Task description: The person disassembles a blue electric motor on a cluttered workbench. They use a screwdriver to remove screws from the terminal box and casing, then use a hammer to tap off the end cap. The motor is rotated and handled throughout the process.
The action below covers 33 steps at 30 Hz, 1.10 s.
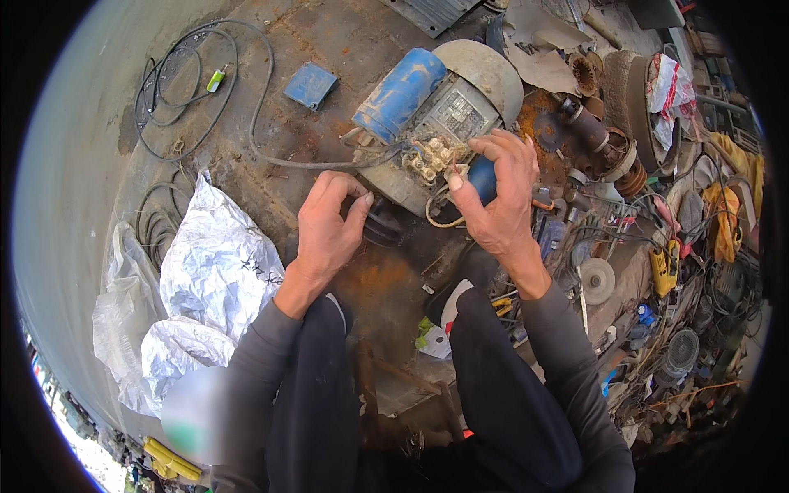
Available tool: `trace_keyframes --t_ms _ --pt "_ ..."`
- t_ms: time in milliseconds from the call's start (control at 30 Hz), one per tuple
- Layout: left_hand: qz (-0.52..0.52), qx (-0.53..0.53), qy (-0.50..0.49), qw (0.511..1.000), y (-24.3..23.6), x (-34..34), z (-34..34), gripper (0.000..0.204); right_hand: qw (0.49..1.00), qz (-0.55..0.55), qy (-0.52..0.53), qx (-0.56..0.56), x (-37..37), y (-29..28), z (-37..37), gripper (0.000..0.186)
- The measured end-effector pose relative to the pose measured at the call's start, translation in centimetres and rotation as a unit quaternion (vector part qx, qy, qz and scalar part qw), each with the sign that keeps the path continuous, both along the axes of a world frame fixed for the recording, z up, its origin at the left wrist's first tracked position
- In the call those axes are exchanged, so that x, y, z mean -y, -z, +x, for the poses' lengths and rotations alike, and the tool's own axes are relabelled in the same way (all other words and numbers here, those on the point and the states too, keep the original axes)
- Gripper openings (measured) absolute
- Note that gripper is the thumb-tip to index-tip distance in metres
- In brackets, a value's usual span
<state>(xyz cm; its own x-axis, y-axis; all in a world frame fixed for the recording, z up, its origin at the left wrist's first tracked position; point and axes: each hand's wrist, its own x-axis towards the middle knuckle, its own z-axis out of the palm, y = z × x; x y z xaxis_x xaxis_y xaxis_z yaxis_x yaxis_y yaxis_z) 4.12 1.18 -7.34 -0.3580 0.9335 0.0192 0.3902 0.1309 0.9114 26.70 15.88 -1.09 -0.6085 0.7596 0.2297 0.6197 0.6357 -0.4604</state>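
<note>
An electric motor [459,112] lies on the floor in front of me, dusty, with a rounded end cover. A large blue cylinder [401,94], shaped like a capacitor, is mounted on it. At its near end sits an uncovered terminal block [431,159] with wires and metal fittings. My right hand [503,193] is over this block, thumb and index finger apart, the thumb by its right edge. A smaller blue cylinder [483,178] shows behind that thumb. My left hand [330,223] hovers left of the motor, fingers curled to the thumb in a pinch; what they hold is hidden.
A black cable [312,165] runs from the motor to a coil at far left. Near it lies a blue box-like cover [311,85]. Silver sheeting [215,246] is at left. Tools, a grinding disc [597,280], yellow-handled pliers [662,272] and metal parts crowd the right.
</note>
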Motion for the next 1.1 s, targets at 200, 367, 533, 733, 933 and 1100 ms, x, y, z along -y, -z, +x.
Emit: trace_keyframes --t_ms 200,367,533,733,933,1100 --pt "-0.072 0.014 0.008 0.997 1.6 0.3 0.2 0.02 0.956 -0.14 0.188 -0.174 -0.6 0.0 3.0 0.05" --pt "-0.169 0.098 0.009 0.981 3.7 0.5 -0.4 0.035 0.86 -0.342 0.267 -0.27 0.6 2.8 5.6 0.049" --pt "-0.169 0.253 -0.026 0.952 5.1 -0.5 -1.2 0.058 0.696 -0.554 0.3 -0.345 3.2 5.9 6.3 0.061" --pt "-0.097 0.361 0.04 0.927 4.0 -1.9 -2.5 0.072 0.682 -0.576 0.271 -0.36 4.6 7.9 5.9 0.057" --pt "-0.002 0.388 0.033 0.921 3.5 -3.5 -3.2 0.069 0.658 -0.621 0.218 -0.365 4.6 9.6 5.2 0.043" --pt "-0.025 0.319 0.01 0.947 5.6 -5.3 -2.2 0.055 0.651 -0.621 0.238 -0.365 5.0 11.1 4.9 0.037"
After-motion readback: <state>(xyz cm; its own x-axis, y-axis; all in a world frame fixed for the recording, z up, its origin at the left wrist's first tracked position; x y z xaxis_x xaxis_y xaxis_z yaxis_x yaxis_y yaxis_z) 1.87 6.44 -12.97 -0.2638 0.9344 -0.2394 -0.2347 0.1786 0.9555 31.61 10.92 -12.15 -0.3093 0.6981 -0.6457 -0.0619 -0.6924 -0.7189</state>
